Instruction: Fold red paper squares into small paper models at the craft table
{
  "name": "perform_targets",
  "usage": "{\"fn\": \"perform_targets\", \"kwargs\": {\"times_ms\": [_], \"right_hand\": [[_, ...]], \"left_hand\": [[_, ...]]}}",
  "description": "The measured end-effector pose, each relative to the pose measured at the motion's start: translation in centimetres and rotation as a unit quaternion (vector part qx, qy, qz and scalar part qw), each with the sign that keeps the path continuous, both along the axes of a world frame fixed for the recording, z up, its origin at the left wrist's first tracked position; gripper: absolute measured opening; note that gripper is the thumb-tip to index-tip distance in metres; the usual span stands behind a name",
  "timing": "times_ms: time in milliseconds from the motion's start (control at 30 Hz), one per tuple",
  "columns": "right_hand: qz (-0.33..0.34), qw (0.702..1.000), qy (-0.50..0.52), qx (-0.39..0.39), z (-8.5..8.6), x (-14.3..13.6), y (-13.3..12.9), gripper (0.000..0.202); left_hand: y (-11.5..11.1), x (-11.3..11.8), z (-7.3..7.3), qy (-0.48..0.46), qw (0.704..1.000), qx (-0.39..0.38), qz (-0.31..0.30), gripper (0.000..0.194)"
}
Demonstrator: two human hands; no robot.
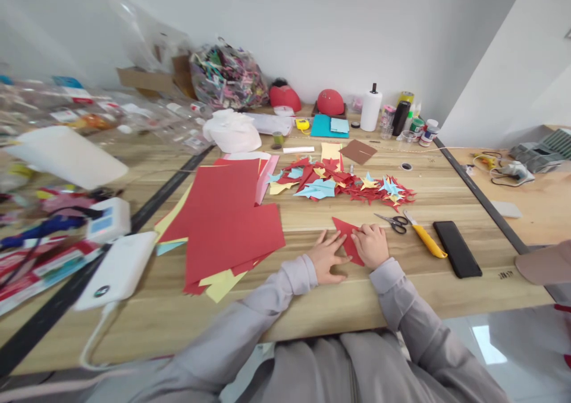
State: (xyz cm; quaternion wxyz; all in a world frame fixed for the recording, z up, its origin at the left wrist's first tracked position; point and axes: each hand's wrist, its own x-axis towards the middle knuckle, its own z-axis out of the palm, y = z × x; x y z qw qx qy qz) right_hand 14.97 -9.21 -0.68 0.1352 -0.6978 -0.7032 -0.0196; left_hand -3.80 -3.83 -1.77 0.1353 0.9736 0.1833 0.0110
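Note:
A folded piece of red paper (345, 227) lies flat on the wooden table between my hands. My left hand (328, 256) rests on its left part with fingers spread. On the right, my right hand (372, 245) presses on the paper with its fingers curled; part of the paper is hidden under both hands. Beyond them a heap of folded paper pieces (316, 183), mostly red with some blue and yellow, stretches across the table. Just right of my right hand are black scissors (397, 224) and a yellow-handled cutter (428, 240).
Red paper sheets (225, 230) lie stacked at left, with yellow ones beneath. A white power bank (116, 270) with a cable sits further left. At right lies a black phone (457, 249). Along the wall stand a white bottle (370, 110), small jars and a bag of scraps (229, 75).

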Motion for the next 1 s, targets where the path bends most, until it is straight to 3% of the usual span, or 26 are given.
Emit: {"fn": "perform_targets", "kwargs": {"times_ms": [233, 467, 667, 1000], "right_hand": [[-0.006, 1.000, -0.003, -0.001, 0.1, -0.1, -0.1, 0.035], [-0.010, 0.999, -0.040, 0.001, -0.1, -0.7, -0.3, 0.036], [-0.005, 0.999, -0.050, -0.006, -0.3, -0.8, -0.3, 0.036], [-0.002, 0.999, -0.048, -0.020, -0.2, -0.7, -0.3, 0.034]], "left_hand": [[-0.1, 0.0, 0.2, -0.014, 1.000, -0.011, 0.013, 0.049], [-0.1, 1.8, -0.1, -0.044, 0.984, 0.049, 0.163, 0.044], [0.7, 3.5, -1.0, -0.034, 0.968, 0.104, 0.227, 0.045], [2.4, 5.1, 0.0, -0.003, 0.969, 0.108, 0.222, 0.035]]}}
